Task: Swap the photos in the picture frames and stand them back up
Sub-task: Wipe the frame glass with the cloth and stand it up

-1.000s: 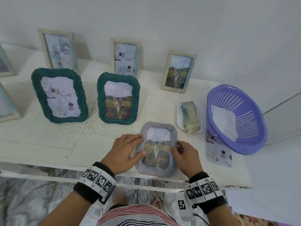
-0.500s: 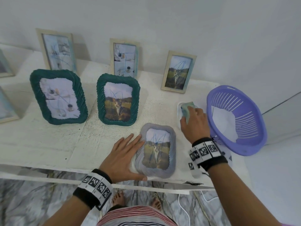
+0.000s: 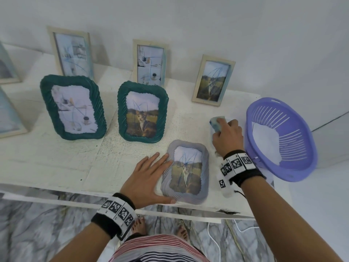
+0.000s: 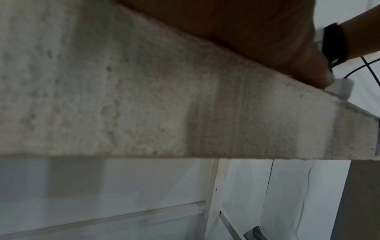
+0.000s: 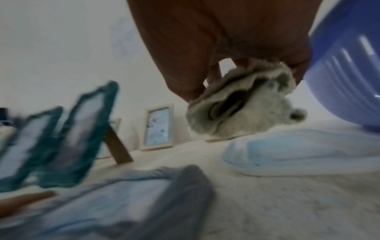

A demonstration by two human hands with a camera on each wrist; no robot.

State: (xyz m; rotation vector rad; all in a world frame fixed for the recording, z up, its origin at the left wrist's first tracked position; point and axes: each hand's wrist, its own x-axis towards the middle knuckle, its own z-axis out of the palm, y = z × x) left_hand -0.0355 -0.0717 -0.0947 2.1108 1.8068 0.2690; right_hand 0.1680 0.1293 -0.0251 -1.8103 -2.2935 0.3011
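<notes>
A grey picture frame [image 3: 186, 173] with a field photo lies face up near the table's front edge. My left hand [image 3: 151, 176] rests flat on the table, straight fingers against the frame's left side. My right hand [image 3: 225, 135] grips a folded greenish cloth [image 3: 217, 122] beyond the frame. In the right wrist view the cloth [image 5: 242, 104] hangs from my fingers just above a white dish [image 5: 298, 152]. Two green frames stand upright, one with a pale photo [image 3: 72, 107], one with a cat photo [image 3: 142, 112].
A purple basket [image 3: 279, 138] with white paper inside sits right beside my right hand. Three wooden frames [image 3: 150, 63] lean against the back wall, and more stand at the far left. The white table's front edge [image 4: 144, 113] runs under my left palm.
My right hand let go of the grey frame, reached back right to the dish and took hold of the cloth. My left hand flattened beside the frame.
</notes>
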